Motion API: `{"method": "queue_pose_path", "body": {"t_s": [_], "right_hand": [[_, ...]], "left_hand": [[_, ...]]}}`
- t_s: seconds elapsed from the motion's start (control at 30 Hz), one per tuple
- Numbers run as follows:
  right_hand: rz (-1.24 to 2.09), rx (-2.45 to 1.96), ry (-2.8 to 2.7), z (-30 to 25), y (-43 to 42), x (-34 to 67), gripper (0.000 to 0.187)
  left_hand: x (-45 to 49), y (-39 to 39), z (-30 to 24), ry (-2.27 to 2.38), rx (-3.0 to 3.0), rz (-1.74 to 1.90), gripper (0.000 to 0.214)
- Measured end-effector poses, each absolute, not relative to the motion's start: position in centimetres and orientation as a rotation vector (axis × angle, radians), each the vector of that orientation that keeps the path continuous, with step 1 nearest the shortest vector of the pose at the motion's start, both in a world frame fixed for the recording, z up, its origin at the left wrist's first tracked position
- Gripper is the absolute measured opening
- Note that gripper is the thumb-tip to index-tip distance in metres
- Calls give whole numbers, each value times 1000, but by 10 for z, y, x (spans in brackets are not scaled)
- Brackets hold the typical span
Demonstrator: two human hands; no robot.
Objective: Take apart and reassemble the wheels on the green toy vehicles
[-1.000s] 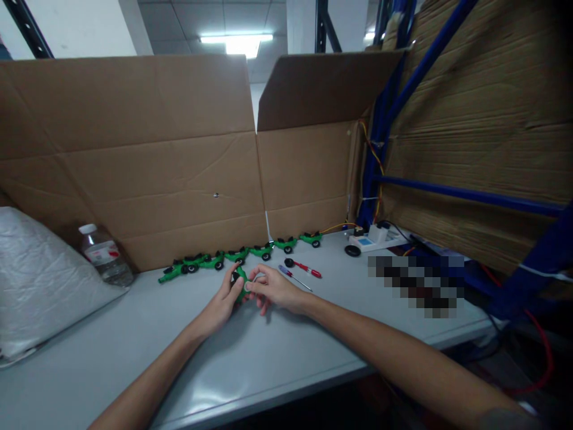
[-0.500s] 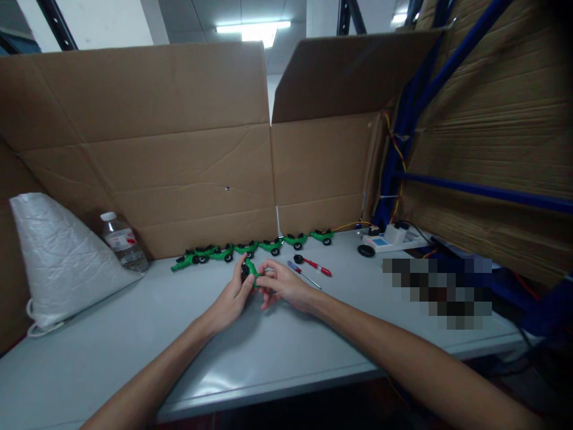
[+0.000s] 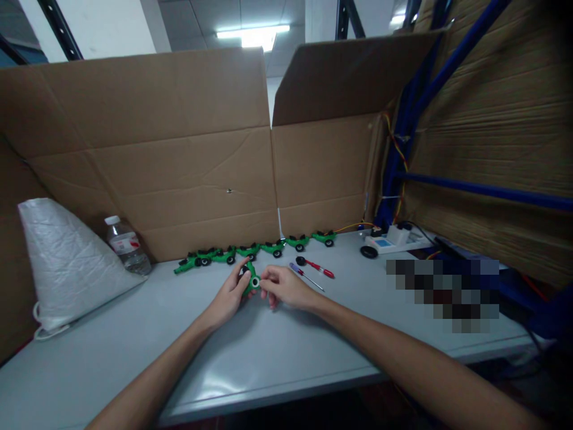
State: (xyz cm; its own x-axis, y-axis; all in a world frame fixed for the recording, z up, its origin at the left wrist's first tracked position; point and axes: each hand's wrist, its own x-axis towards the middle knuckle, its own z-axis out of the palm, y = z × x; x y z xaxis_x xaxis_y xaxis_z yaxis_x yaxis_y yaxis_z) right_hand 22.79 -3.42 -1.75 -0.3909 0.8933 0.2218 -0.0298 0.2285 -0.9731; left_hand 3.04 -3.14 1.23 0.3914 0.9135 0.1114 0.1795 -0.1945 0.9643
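My left hand (image 3: 228, 297) and my right hand (image 3: 283, 286) meet over the grey table (image 3: 250, 358), both closed on one small green toy car with black wheels (image 3: 250, 280). The left fingers grip its left side, and the right fingertips pinch its right end. Behind the hands, a row of several similar green toy cars (image 3: 250, 249) stands along the cardboard wall. Two small screwdrivers lie just right of my right hand, one with a red handle (image 3: 319, 267) and one with a blue handle (image 3: 301, 272).
A cardboard screen (image 3: 179, 167) closes off the back of the table. A water bottle (image 3: 126, 245) and a white woven sack (image 3: 67, 263) stand at the left. A white power strip (image 3: 389, 239) with cables and a black wheel (image 3: 369, 252) lie at the right, beside blue shelving (image 3: 470, 188).
The hands stay together on the green toy car, with its small end now turned toward me. The view has shifted slightly.
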Motion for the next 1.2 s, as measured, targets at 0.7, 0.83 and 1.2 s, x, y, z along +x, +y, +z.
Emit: {"method": "queue_pose_path", "body": {"t_s": [0.7,0.83,1.2], "right_hand": [[1099,-904,-1916,-3,-54,235,28],[1055,-948,-1960,-4,-54,235,32],[1010,-992,-1954,-9,-52,235,33]], "left_hand": [[34,-33,17,923,1614,815,86],[34,-32,11,911,1650,782,81],[36,-35,5,903,1735,854,81]]}}
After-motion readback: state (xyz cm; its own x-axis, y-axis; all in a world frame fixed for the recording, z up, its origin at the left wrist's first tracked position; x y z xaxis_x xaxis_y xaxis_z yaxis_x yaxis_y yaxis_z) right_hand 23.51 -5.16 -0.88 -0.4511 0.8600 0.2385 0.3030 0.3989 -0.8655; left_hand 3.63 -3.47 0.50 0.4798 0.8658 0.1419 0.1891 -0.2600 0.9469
